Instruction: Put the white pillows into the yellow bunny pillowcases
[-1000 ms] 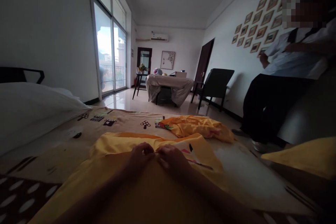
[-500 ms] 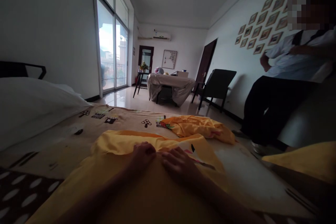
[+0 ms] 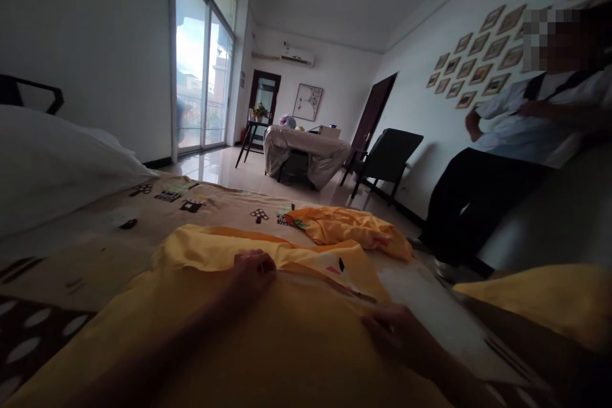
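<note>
A large yellow pillowcase [image 3: 287, 338] lies spread in front of me, its far part folded over and a printed design at the right of the fold. My left hand [image 3: 253, 269] is closed on the cloth at the middle of the folded edge. Farther right, my right hand [image 3: 392, 328] has its fingers bent and pressed together on the pillowcase near its right edge. Its fingertips are dark and partly hidden. Just beyond the fold lies a crumpled orange cloth [image 3: 356, 228] with a printed pattern.
Beneath is a bed with a patterned beige sheet [image 3: 224, 207]. White bedding [image 3: 57, 166] is heaped at the left, and another yellow cloth [image 3: 540, 296] lies at the right. A person [image 3: 497, 172] stands beyond the right side. A covered table [image 3: 306, 146] and dark chair [image 3: 389, 156] stand farther back.
My right hand has moved right, from beside my left hand to near the pillowcase's right edge. My left hand stays at the fold. The view has tilted slightly.
</note>
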Available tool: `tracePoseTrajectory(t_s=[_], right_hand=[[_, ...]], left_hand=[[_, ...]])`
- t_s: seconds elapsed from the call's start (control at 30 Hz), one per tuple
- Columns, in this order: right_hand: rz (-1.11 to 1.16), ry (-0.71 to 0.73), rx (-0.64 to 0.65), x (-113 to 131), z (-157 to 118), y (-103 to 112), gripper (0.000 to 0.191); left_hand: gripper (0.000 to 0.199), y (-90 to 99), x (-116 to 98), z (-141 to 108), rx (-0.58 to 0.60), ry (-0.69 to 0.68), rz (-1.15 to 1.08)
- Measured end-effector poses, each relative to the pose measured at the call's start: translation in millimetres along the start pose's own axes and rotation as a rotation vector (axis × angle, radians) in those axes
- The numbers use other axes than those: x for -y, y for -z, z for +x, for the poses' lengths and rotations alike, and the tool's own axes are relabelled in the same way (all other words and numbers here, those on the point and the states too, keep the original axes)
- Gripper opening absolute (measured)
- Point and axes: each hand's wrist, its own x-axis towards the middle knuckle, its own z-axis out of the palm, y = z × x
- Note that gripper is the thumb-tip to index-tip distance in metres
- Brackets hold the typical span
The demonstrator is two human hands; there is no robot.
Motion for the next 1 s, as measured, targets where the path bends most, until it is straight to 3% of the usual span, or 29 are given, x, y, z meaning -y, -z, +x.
tracePoseTrajectory(t_s=[0.13, 0.17, 0.3, 0.4, 0.57, 0.63, 0.77, 0.83, 0.9, 1.0], right_hand=[[-0.016, 0.061, -0.250, 30, 16, 5, 0.025], [-0.013, 0.095, -0.250, 40, 25, 3, 0.020], [-0.106, 0.144, -0.111, 68, 64, -18, 0.032], [-0.274, 0.213, -0.154, 69, 79, -35, 0.015], [-0.455, 0.502, -0.356, 67, 62, -42, 0.021], [-0.336, 0.437, -0.309, 71, 52, -34, 0.021], [0.112, 0.213, -0.140, 83, 48, -11, 0.031], [0.258, 0.096, -0.185, 89, 57, -1, 0.035], [0.329, -0.042, -0.246, 98, 72, 3, 0.027], [0.297, -0.089, -0.137, 116, 101, -3, 0.012]], left_hand=[[0.009, 0.8, -2, -2, 0.013, 0.022, 0.028], [0.010, 1.1, -2, -2, 0.017, 0.021, 0.037], [0.010, -0.1, -1, -3, 0.012, -0.038, 0.062], [0.012, -4.0, 5, -4, -0.030, -0.082, 0.080], [0.012, -10.1, 17, -7, -0.060, -0.099, 0.074], [0.012, -10.7, 18, -8, -0.071, -0.124, 0.055], [0.011, -9.9, 16, -8, -0.076, -0.160, 0.002], [0.011, -9.1, 14, -8, -0.084, -0.164, -0.031], [0.011, -8.2, 12, -9, -0.106, -0.160, -0.069], [0.013, -6.5, 10, -12, -0.124, -0.118, -0.119]])
